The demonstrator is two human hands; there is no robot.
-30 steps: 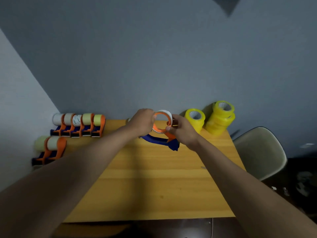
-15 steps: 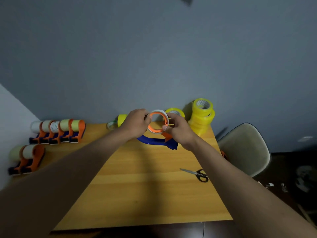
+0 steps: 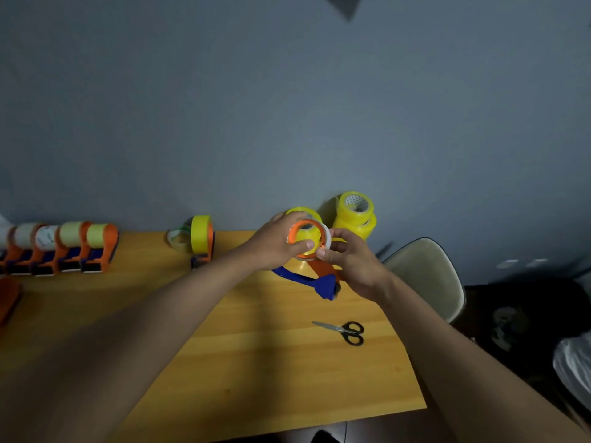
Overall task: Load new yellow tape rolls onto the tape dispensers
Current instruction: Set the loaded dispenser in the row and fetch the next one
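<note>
Bare table [image 3: 256, 362] lies open in front of me, with only the scissors [image 3: 347, 331] lying to the right. Along the far edge, the row of dispensers [image 3: 64, 251] at left, a lone loaded dispenser [image 3: 202, 239] and the stacked yellow rolls [image 3: 355, 215] block the wall side.

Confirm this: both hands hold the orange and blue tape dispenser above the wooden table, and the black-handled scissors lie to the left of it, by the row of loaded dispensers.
Wrong on the side. The head view shows the black-handled scissors lying on the wooden table nearer the person and to the right, far from the row of loaded dispensers. The left hand and right hand do hold the orange and blue tape dispenser.
</note>
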